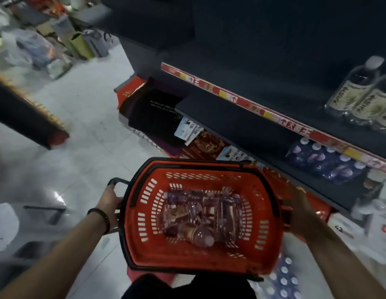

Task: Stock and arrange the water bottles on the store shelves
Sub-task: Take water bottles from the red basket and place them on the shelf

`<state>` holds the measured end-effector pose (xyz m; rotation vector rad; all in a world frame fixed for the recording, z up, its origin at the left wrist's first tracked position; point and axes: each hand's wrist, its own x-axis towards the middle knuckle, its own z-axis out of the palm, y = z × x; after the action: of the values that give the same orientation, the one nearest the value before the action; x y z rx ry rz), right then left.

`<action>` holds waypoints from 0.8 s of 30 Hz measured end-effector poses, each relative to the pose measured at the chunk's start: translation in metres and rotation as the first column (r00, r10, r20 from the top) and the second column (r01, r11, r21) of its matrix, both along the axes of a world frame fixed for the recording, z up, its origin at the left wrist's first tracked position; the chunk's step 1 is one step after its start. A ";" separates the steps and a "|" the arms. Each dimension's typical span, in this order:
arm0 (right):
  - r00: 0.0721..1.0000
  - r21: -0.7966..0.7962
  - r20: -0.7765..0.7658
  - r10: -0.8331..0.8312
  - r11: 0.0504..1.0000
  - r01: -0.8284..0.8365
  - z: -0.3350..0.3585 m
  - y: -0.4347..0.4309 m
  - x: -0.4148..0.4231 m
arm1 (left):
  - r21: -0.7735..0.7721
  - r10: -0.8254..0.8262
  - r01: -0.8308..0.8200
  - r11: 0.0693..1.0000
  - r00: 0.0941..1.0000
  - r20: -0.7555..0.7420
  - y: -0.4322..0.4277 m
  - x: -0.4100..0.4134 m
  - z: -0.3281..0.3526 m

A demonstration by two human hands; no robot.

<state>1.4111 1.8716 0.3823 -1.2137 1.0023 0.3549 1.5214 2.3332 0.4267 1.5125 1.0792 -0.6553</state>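
Holds a red basket [183,254] between both hands, above the pale floor [80,130]. Grips with the left hand [110,199] the black handle [118,181] at the left end of the basket, with the left fingers [111,188] curled round it and pressed close together. Wears a dark bracelet [102,216] on the left wrist. Lays the right hand [299,209] against the right wall of the basket. Cannot tell, because of the blur, whether the right fingers [296,194] are spread or curled over the rim.

Carries the water bottles [200,214] inside the basket, between the left fingers and the right fingers. Lying on their sides in a loose heap on the basket bottom: clear plastic with purple labels, one white cap turned toward the near wall.

Faces, ahead and to the right of the right fingers, the dark store shelves [241,126], with a red and yellow price strip [252,105] along the edge of the upper one. High up and well to the right of the right fingers, on the upper shelf, upright bottles with pale green labels [358,98], touching each other. Nearer, just above and right of the right fingers, on the lower shelf, a wrapped pack of white-capped bottles [325,158]. Below the right forearm, beside the near right corner of the basket, another pack of capped bottles [282,281] on the floor. Beyond the basket, ahead of both sets of fingers, red boxes [207,145] at the foot of the shelves. Far to the left of the left fingers, only blurred goods, too unclear to name.
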 end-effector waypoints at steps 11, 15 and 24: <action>0.947 0.001 -0.161 -0.276 0.960 0.280 -0.045 -0.020 0.055 | 0.072 -0.214 0.217 0.973 0.975 -0.052 -0.066 0.159 -0.045; 0.934 0.004 -0.184 -0.308 0.950 0.314 -0.081 -0.022 0.070 | 0.083 -0.314 0.325 0.942 0.941 -0.124 -0.082 0.212 -0.091; 0.759 -0.061 -0.320 -0.567 0.812 0.581 -0.236 0.031 0.057 | 0.036 -0.607 0.629 0.777 0.763 -0.223 -0.116 0.305 -0.264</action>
<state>1.4685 1.9030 0.1468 -0.7577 1.5924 0.0810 1.8267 2.2172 0.1623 1.9522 0.7452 -1.2487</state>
